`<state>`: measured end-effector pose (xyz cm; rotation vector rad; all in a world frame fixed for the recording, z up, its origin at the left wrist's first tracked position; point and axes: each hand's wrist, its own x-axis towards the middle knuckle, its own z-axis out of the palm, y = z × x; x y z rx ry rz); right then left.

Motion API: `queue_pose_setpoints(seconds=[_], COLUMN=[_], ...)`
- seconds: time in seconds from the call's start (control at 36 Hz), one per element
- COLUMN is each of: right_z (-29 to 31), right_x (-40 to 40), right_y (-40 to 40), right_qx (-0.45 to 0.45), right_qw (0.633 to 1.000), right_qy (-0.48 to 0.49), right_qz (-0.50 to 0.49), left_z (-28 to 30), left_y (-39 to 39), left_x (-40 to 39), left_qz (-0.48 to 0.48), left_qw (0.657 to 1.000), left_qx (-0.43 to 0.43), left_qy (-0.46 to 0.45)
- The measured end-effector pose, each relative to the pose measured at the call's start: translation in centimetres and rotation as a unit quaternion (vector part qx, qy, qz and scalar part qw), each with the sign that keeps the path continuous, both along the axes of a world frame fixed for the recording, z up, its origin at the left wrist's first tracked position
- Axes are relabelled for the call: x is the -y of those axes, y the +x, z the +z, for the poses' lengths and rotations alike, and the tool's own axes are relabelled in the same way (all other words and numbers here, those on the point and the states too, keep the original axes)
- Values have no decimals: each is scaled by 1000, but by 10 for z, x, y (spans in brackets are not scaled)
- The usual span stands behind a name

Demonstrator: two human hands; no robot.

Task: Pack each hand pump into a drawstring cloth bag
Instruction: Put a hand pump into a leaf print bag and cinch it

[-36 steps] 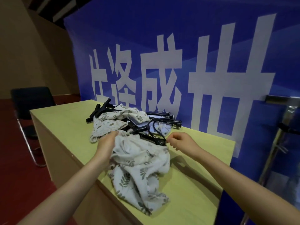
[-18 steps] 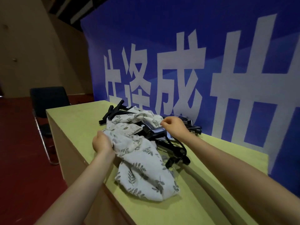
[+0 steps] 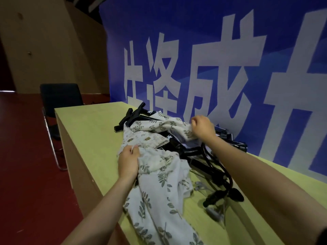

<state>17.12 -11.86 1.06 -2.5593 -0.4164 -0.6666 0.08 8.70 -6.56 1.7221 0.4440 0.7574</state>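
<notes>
Two hands: both over the pile on the bench (image 3: 85,131), forearms reaching in from the near edge.
Left hand (image 3: 128,162): knuckles up, fingers curled round a gathered fold of the near cloth bag (image 3: 159,195) at the pile's left side; a bit of white cord shows at the fingertips.
Right hand (image 3: 202,128): raised at the far side of the pile, fingers curled in, pinching the edge of the far cloth bag (image 3: 159,125); what else it has, if anything, I cannot tell.
Cloth bags: at least three leaf-print pieces in the pile. The near one trails from the left hand to the bench's near edge. A middle bag (image 3: 143,140) lies flat between the two hands. The far one is draped over the pumps. Exact count unclear, folds overlap.
Hand pumps: several, black, tangled; count not readable. T-handles (image 3: 132,115) stick out at the pile's far-left end. A black hose (image 3: 221,172) curves out from under the right forearm to a nozzle end (image 3: 215,198) on the bench, right of the near bag.
Behind pile: blue banner (image 3: 212,50) with large white characters, standing along the bench's far edge.
Left of bench: one dark chair (image 3: 60,98) on red floor (image 3: 26,174).
</notes>
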Motion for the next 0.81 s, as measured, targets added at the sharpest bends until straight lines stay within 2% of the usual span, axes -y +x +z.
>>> queue_pose_setpoints(seconds=[0.08, 0.14, 0.22, 0.33, 0.42, 0.47, 0.56, 0.61, 0.64, 0.75, 0.81], right_z=[-5, -10, -12, -9, -12, -17, -17, -14, -13, -9, -8], right_x=[18, 27, 37, 49, 53, 56, 61, 64, 64, 56, 52], right_y=[23, 32, 45, 49, 45, 47, 51, 59, 62, 72, 77], right_qx=[-169, -215, -199, -100, -169, -186, -109, -65, -71, -189, -203], right_qw=[975, 958, 961, 976, 966, 969, 991, 993, 988, 954, 947], right_qy=[-144, -189, -191, -188, -194, -160, -70, -102, -137, -230, -244], right_qz=[-33, -26, -5, 34, 26, 19, 27, 11, -2, -47, -51], left_z=[-1, -1, -3, -5, -5, -5, -5, -4, -3, -1, -1], left_y=[6, 7, 7, 8, 7, 7, 7, 7, 8, 8, 8], left_x=[1, 1, 2, 1, 1, 1, 2, 3, 3, 3, 3], left_qz=[-5, -6, -4, -7, -7, -7, -9, -10, -9, -6, -5], left_qw=[1000, 1000, 1000, 1000, 1000, 1000, 1000, 1000, 1000, 1000, 1000], left_qx=[-1, -1, -3, -7, -5, -1, 1, 1, 1, -3, -6], left_qy=[18, 21, 28, 28, 27, 22, 18, 16, 18, 27, 24])
